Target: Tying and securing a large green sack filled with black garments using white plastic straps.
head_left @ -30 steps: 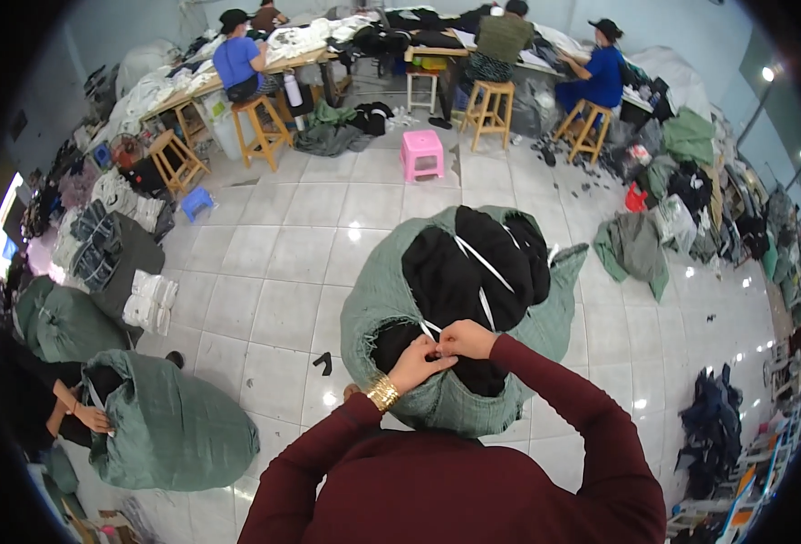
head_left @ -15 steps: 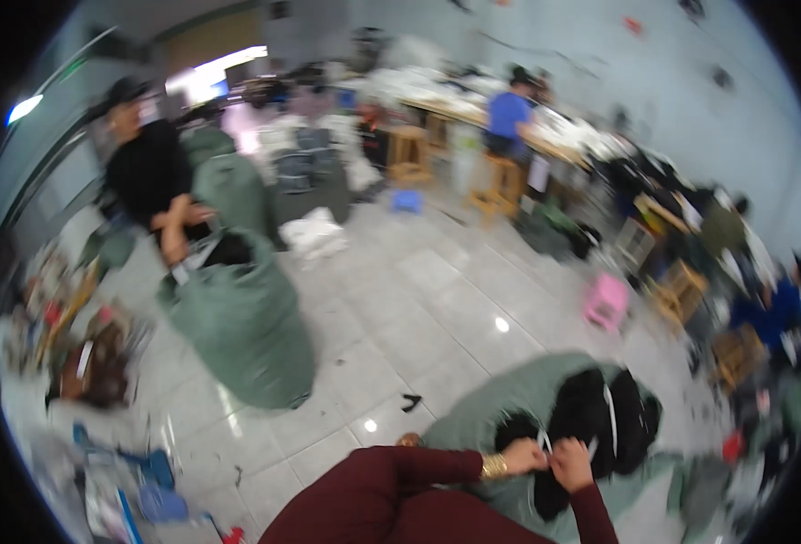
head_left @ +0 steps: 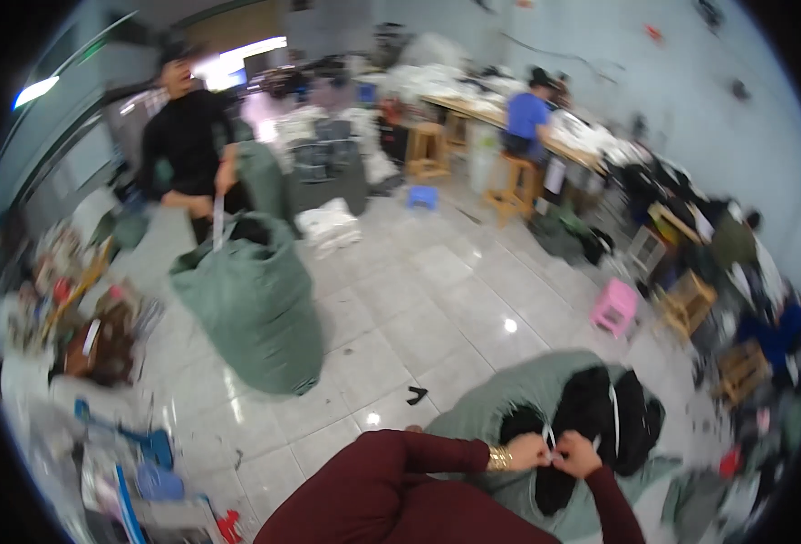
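Observation:
My left hand (head_left: 529, 451), with a gold bracelet at its wrist, and my right hand (head_left: 578, 453) meet with fingers pinched on a thin white strip (head_left: 549, 433). That strip runs around a bundle of black cloth (head_left: 520, 422). More black bundles (head_left: 584, 404) lie close beside it, one crossed by a white band (head_left: 614, 419). All of them rest on a large green fabric sack (head_left: 477, 394) on the floor. Its opening is partly hidden by the bundles, and the knot or ends of the strip are covered by my fingers.
Another person (head_left: 192, 145) in black stands behind a full green sack (head_left: 260, 308), gripping a white strap. A pink stool (head_left: 614, 308) and wooden stools (head_left: 686, 299) stand on the right. A person in blue (head_left: 527, 118) sits at a cloth-laden table. A blue dustpan (head_left: 156, 449) lies left.
The person in black has straightened up and now pulls a white strap upward from the other sack. My hands stay pinched at the strip, my right hand slightly shifted.

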The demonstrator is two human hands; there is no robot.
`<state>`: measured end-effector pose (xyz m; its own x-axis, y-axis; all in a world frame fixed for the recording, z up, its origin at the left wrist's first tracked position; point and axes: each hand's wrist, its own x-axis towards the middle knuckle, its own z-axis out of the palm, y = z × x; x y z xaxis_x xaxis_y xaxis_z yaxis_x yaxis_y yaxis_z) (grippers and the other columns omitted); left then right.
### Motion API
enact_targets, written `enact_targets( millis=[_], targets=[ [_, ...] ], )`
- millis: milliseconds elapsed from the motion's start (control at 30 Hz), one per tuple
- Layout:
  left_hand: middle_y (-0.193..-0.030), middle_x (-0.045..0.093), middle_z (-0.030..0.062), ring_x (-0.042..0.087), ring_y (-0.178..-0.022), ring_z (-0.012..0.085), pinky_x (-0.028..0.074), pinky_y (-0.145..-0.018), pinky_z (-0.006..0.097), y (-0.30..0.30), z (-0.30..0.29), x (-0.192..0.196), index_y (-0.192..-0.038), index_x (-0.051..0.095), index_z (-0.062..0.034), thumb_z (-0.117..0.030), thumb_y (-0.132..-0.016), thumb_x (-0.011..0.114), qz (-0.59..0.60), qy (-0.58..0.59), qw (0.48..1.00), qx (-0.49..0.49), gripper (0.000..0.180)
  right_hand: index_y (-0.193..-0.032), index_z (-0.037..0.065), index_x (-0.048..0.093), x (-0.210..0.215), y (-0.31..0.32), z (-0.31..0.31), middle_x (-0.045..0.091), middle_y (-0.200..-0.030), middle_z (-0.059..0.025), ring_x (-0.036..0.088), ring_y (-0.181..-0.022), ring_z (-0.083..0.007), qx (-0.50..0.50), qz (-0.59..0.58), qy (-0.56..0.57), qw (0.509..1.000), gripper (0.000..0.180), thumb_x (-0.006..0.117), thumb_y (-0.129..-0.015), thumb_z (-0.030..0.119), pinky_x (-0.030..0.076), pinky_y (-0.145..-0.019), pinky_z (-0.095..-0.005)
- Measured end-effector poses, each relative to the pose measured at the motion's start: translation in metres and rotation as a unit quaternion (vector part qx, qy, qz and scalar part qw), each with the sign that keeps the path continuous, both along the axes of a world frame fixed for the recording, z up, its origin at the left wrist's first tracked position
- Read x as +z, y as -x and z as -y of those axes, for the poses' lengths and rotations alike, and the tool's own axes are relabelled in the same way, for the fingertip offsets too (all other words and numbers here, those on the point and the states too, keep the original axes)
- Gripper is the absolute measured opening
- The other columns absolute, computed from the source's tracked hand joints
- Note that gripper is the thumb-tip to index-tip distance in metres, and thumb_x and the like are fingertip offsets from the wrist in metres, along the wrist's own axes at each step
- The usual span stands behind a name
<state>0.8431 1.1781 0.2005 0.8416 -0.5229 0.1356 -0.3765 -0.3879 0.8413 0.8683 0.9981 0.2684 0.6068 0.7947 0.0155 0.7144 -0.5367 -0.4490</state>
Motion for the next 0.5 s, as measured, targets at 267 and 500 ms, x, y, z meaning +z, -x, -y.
enact_targets(
  millis=[267, 500],
  targets=[
    [-0.070, 0.057, 0.0174, 0.057, -0.064, 0.0306, 0.045, -0.059, 0.036, -0.006, -0.023, 0.026, -0.077, 0.061, 0.0005, -0.025, -0.074, 0.063, 0.018, -0.044, 0.999, 0.006, 0.026, -0.074, 0.009, 0.060, -0.004, -0.016, -0.026, 0.049, -0.087, -0.0081, 0.048, -0.088, -0.0250, 0.049, 0.033, 0.124, 0.991, 0.029, 0.064, -0.059, 0.033, 0.041, -0.068, -0.0376],
    [-0.073, 0.058, 0.0122, 0.057, -0.061, 0.0222, 0.044, -0.057, 0.031, -0.005, -0.015, 0.019, -0.080, 0.062, 0.0005, -0.025, -0.075, 0.065, -0.025, -0.009, 0.999, -0.020, 0.026, -0.086, 0.016, 0.059, 0.005, 0.002, -0.009, 0.047, -0.089, -0.0025, 0.048, -0.089, -0.0172, 0.059, 0.073, 0.111, 0.989, 0.019, 0.062, -0.069, 0.023, 0.039, -0.068, -0.0329]
  ],
)
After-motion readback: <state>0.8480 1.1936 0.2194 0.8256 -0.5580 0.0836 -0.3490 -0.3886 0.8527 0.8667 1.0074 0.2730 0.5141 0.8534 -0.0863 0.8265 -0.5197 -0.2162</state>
